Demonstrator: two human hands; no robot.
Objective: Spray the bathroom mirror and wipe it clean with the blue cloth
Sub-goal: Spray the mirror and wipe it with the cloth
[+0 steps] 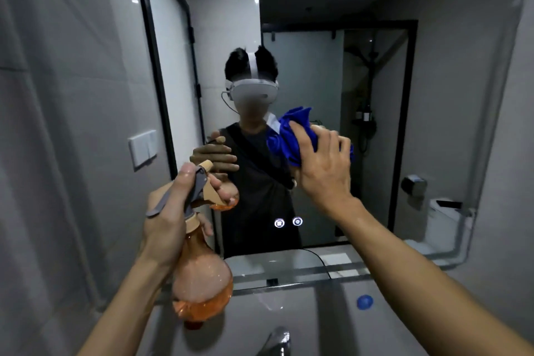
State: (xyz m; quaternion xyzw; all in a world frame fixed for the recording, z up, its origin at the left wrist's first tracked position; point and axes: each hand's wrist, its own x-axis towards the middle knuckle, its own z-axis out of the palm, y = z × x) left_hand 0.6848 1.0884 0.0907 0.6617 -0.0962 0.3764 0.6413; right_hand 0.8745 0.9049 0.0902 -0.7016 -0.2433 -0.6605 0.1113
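Blue cloth bunched under right-hand fingers, pressed against mirror

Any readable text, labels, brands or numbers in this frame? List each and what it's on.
No readable words or numbers anywhere.
Mirror: two small lit round icons near its lower edge; symbols only, too small to make out.
Spray bottle in the left hand: no label visible.
Blue cloth under the right hand: no print visible.
Wall switch: blank.
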